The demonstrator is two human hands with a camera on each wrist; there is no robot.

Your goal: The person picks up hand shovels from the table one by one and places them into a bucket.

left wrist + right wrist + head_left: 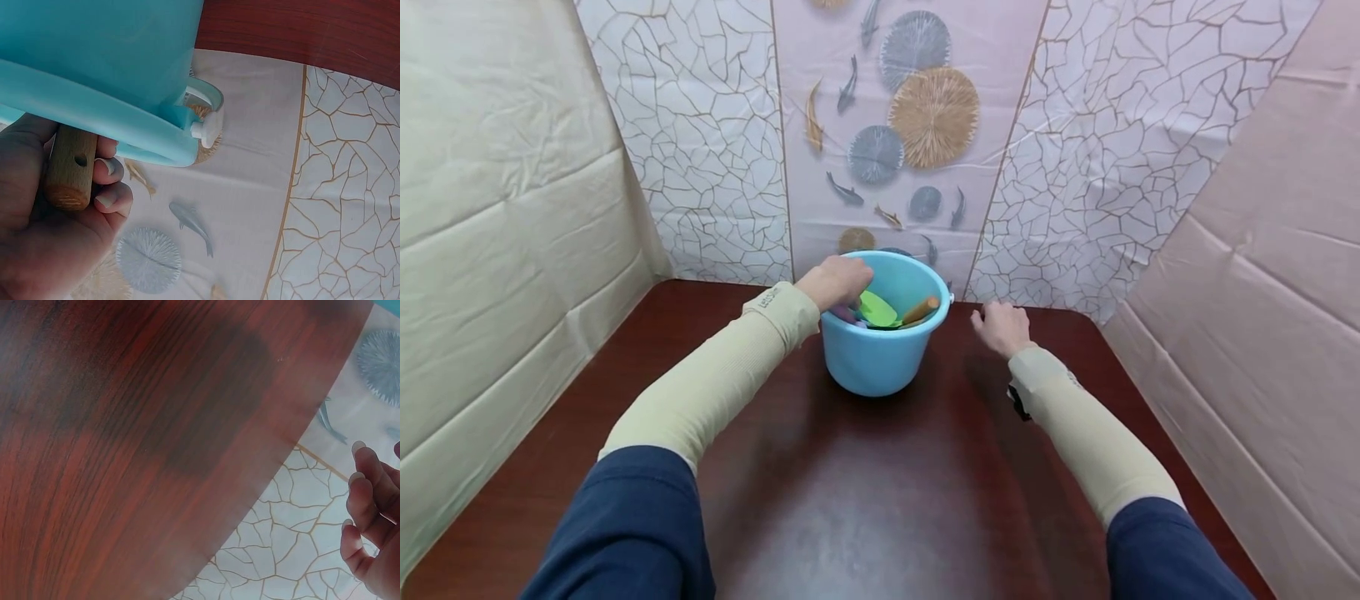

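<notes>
A light blue bucket point(874, 367) stands toward the far side of the table. My left hand point(837, 282) is over its left rim, with the fingers curled round a wooden handle point(70, 172) that has a hole near its end. The bucket wall hides the rest of this tool in the left wrist view. Right below that hand, a bright green blade-like piece point(877, 309) shows inside the bucket. Another wooden handle point(921, 310) leans at the bucket's right rim. To the right of the bucket, my right hand point(1002, 327) hovers over the table, holding nothing, its fingers loosely bent.
Something purple point(844, 313) also lies in the bucket. A white knob point(207, 129) joins the bail to the rim. The dark red wooden table point(865, 492) ends at a patterned cloth backdrop point(700, 142), with plain cloth walls on both sides.
</notes>
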